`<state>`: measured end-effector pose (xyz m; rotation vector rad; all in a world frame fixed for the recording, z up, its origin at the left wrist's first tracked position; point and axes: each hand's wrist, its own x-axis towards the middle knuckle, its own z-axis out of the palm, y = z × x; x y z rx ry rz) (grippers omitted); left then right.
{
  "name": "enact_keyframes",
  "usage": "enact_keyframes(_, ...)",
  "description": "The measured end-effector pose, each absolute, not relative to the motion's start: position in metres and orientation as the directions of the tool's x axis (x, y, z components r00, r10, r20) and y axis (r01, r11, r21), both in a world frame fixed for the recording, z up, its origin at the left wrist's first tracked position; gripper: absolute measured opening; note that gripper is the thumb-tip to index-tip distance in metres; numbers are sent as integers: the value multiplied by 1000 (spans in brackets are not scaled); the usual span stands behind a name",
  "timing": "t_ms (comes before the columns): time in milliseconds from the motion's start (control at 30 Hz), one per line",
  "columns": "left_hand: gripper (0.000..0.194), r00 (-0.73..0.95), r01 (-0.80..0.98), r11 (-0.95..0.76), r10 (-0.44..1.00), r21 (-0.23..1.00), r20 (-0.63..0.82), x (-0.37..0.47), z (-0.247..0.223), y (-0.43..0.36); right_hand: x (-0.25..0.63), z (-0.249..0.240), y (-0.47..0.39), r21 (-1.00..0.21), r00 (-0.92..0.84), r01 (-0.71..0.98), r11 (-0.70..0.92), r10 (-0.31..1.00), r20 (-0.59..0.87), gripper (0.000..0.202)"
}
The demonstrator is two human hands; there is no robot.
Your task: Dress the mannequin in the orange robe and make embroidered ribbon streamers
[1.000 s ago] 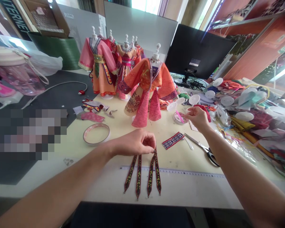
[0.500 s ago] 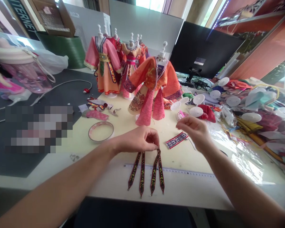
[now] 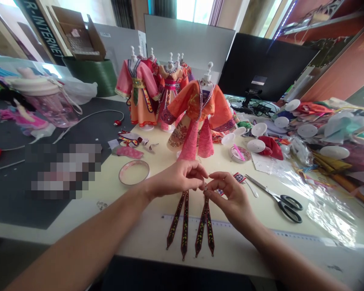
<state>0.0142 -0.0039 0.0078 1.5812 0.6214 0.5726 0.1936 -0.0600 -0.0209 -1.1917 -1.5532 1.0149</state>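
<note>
My left hand [image 3: 180,176] is closed over the top of narrow dark embroidered ribbons [image 3: 185,230] with pointed lower ends, which hang in two pairs. Thumb and fingers of my right hand [image 3: 229,194] pinch at the top of the right-hand pair, touching my left fingertips. A tiny bit at the pinch is too small to make out. Beneath the ribbons a clear ruler [image 3: 188,218] lies along the table. Partly hidden behind my right hand is a red-edged patterned strip [image 3: 239,178].
Black-handled scissors [image 3: 279,197] lie to the right. On the left is a round ring-shaped dish [image 3: 134,184]. An orange doll robe [image 3: 182,97] on a stand rises ahead, with more dressed stands [image 3: 137,93] behind. Fabric scraps and white discs [image 3: 256,145] crowd the right side.
My right hand has come down and left to meet my left fingertips at the ribbons' top. The view has shifted slightly, and the scissors now show beside my right arm.
</note>
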Motion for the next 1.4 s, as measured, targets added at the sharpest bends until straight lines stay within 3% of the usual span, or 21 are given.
enact_keyframes(167, 16, 632, 108, -137, 774, 985, 39, 24, 4, -10, 196, -23, -59, -978, -5, 113, 173, 985, 173, 31)
enact_keyframes(367, 6, 546, 124, -160, 835, 979, 67, 34, -2, -13, 193, -24, -59, -965, 4, 138, 224, 974, 226, 29)
enact_keyframes(500, 7, 522, 71, -127, 850, 989, 72, 32, -4, -11, 195, -19, -60, -964, 0, 124, 234, 972, 236, 24)
enact_keyframes(633, 9, 499, -3, -71, 864, 997, 63, 30, -1, -9, 197, -6, -56, -920, -23, 212, 329, 943, 332, 23)
enact_keyframes(800, 26, 512, -32, -75, 855, 997, 80, 30, 4, -11, 189, 4, -48, -864, -74, 314, 393, 917, 391, 26)
enact_keyframes(967, 41, 520, 12, -134, 847, 991, 108, 30, 6, -13, 185, -3, -44, -866, -55, 297, 401, 913, 404, 24)
enact_keyframes(1233, 13, 529, 132, -150, 846, 980, 59, 35, 2, -15, 191, -13, -45, -951, -2, 62, 303, 953, 303, 24)
enact_keyframes(1400, 8, 532, 157, -145, 846, 977, 40, 35, 3, -14, 196, -17, -44, -970, -16, 2, 245, 969, 245, 24)
